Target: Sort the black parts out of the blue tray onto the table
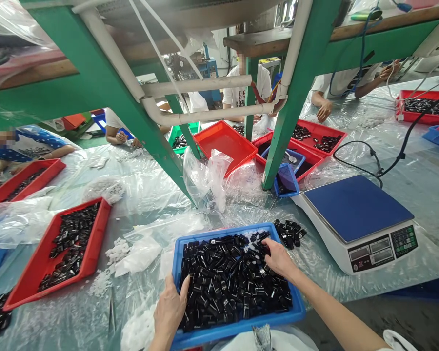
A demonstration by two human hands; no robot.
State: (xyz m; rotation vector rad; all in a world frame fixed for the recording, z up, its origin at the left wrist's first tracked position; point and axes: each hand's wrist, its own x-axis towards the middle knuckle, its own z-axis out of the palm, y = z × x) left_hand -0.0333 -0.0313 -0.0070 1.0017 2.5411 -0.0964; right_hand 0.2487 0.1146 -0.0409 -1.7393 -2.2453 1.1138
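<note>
A blue plastic tray full of small black parts sits right in front of me, with a few white pieces among them near its far edge. My left hand grips the near left rim, thumb resting over the parts. My right hand reaches in at the far right corner, its fingers on the pile and apart. A small heap of loose black parts lies on the plastic sheet just beyond that corner.
A digital weighing scale stands to the right. Red trays holding black parts sit left and ahead. White bits lie on the plastic sheet. Green table legs rise ahead, and co-workers sit beyond.
</note>
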